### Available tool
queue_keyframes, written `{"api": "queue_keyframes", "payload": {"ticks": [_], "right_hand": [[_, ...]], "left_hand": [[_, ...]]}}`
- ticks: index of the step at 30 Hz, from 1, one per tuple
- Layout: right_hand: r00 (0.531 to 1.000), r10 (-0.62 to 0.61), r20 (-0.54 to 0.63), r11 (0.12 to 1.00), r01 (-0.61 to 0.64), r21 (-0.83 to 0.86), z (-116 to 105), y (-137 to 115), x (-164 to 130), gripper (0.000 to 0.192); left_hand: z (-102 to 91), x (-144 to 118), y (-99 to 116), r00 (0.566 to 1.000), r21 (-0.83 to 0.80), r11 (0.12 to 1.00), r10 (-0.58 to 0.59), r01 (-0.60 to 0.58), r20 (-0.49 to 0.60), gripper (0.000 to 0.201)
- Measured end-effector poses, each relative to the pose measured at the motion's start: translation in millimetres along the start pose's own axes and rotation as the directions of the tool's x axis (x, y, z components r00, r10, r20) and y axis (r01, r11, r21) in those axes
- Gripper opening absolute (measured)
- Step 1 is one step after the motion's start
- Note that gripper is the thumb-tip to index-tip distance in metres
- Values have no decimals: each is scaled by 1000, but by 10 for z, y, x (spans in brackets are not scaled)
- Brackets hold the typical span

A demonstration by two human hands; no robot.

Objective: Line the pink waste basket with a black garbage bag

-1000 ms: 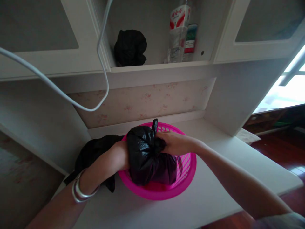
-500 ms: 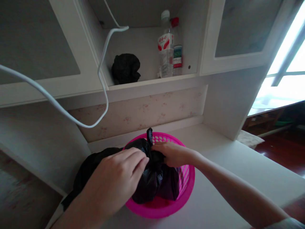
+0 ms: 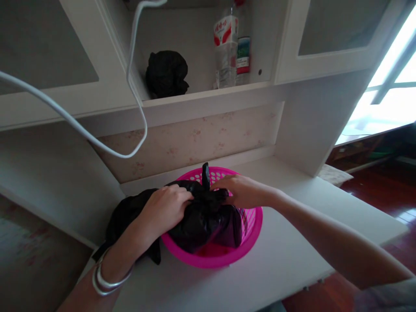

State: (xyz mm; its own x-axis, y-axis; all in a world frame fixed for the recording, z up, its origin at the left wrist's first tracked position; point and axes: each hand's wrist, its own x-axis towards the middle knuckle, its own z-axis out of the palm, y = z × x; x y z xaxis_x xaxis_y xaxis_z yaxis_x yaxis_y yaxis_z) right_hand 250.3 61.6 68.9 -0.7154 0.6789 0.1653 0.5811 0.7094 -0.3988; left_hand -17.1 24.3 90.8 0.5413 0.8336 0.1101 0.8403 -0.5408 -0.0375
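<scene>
Left grip lowered onto black bag

Your right grip touches its knot; whether either holds, you can't tell. Bag sits inside the pink basket; bench open rightward, dark bundle crowding left. Beyond, white cable hangs before the cabinet.

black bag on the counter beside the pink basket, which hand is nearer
Left. The left hand is just right of that bag, over the left side of the pink basket; the right hand is farther off, over its right side.
</scene>
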Motion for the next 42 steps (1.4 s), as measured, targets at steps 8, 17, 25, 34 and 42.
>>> {"api": "queue_keyframes", "payload": {"ticks": [8,17,25,34,42], "right_hand": [[1000,-4,-28,999,5,50,-41,-42,-130,35],[995,12,-94,1000,-11,13,147,-348,-9,26],[963,-139,-231,989,148,23,98,-216,-66,17],[975,-134,-177,990,138,9,-11,32,-250,20],[978,9,-210,984,29,175,-127,20,-347,24]], "left_hand": [[38,-134,-188,965,-26,1000,9,-16,-263,27],[-17,-144,28,968,-188,979,26,-75,-251,29],[29,-25,-2,995,-218,971,90,-98,-48,30],[67,69,-24,994,-223,971,-95,82,-45,35],[143,20,-25,962,-117,980,-181,159,-204,31]]}}
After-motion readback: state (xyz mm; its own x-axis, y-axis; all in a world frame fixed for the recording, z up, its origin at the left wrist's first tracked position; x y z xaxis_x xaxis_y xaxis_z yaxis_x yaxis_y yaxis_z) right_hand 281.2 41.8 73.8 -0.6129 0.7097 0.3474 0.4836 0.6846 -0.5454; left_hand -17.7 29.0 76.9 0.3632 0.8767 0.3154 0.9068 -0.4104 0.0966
